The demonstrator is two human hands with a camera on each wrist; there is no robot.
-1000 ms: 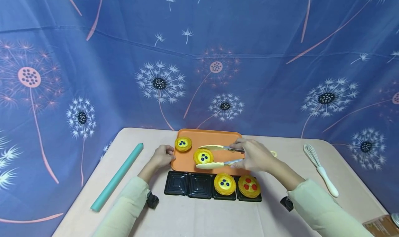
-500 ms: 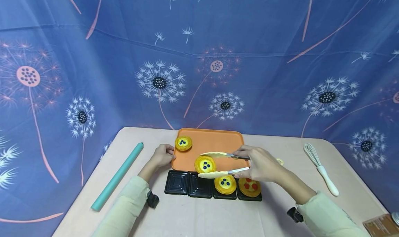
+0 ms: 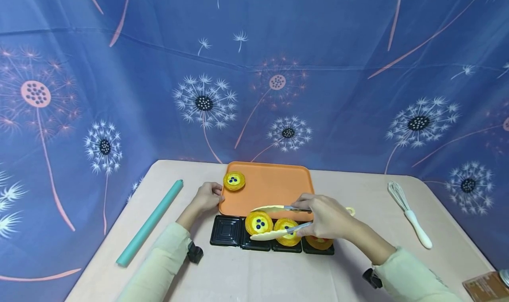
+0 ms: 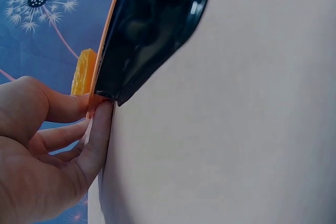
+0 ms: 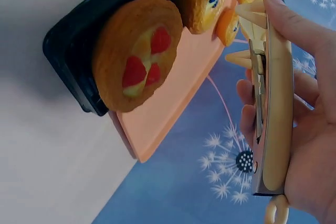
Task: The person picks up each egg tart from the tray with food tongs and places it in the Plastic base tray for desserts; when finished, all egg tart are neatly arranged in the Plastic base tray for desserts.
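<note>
My right hand [image 3: 328,217] grips a pair of tongs [image 5: 275,98] with cream tips. Between the tips is an egg tart [image 3: 259,223] with blue berries, over the second black square box [image 3: 254,244] from the left; whether it touches the box is hard to tell. My left hand [image 3: 204,198] pinches the left edge of the orange tray [image 3: 278,183], thumb and fingers on either side in the left wrist view. Another blueberry tart [image 3: 234,181] lies at the tray's left. Beside the carried tart, a blueberry tart [image 3: 283,224] and a red-topped tart [image 5: 139,53] sit in the right boxes.
The leftmost black box [image 3: 226,231] holds nothing. A teal rolling pin [image 3: 151,222] lies to the left. To the right are a whisk [image 3: 409,216] and, at the front corner, a jar [image 3: 487,286] with brown contents. A patterned blue cloth [image 3: 254,72] hangs behind the table.
My right hand has brought the tart in the tongs from over the tray toward me, above the second box. My left hand has stayed at the tray's edge.
</note>
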